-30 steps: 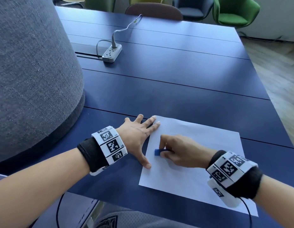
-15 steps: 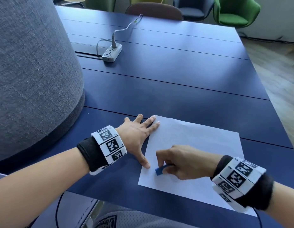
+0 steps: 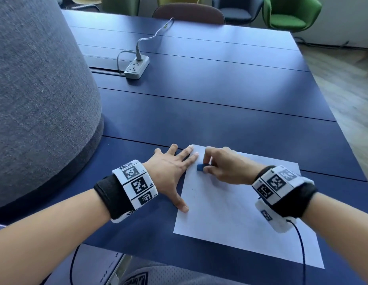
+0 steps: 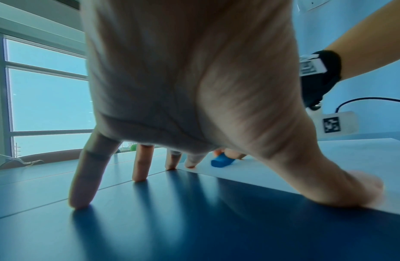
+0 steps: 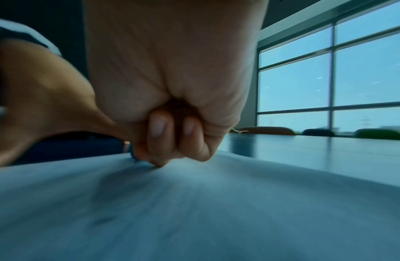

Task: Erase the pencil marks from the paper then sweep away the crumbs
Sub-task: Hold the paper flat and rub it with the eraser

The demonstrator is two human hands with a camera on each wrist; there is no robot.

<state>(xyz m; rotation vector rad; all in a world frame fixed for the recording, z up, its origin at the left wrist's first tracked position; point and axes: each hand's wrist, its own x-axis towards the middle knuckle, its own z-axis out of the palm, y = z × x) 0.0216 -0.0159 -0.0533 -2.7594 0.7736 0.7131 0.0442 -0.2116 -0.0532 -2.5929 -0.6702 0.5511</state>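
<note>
Right hand (image 3: 224, 167) curls its fingers and thumb round a small blue eraser (image 3: 200, 167), pinching it and pressing its lower end onto the white paper (image 3: 230, 219) near the sheet's far left corner. In the right wrist view the fingertips (image 5: 158, 155) are tucked tight against the sheet, and only a sliver of blue shows beside them. Left hand (image 3: 170, 171) lies flat with fingers spread and straight, holding nothing: the thumb tip bears on the paper's left edge, 2 fingertips rest on its far corner, and the other fingers rest on the dark blue surface (image 3: 220, 112).

Going by size, the surface carries the paper, which lies at its near edge in front of the person, and a grey power strip (image 3: 136, 66) well apart toward the far side. A large grey fabric-covered form (image 3: 34, 89) stands at the left.

The step in hand appears to be the erasing, the first half of the task. A few faint specks show on the sheet just below the eraser; whether they are pencil marks or crumbs cannot be told. The next move likely calls for firm short rubs over whatever marks remain, with the left hand pinning the sheet so that it neither slides nor creases. Sweeping is not yet begun.
</note>
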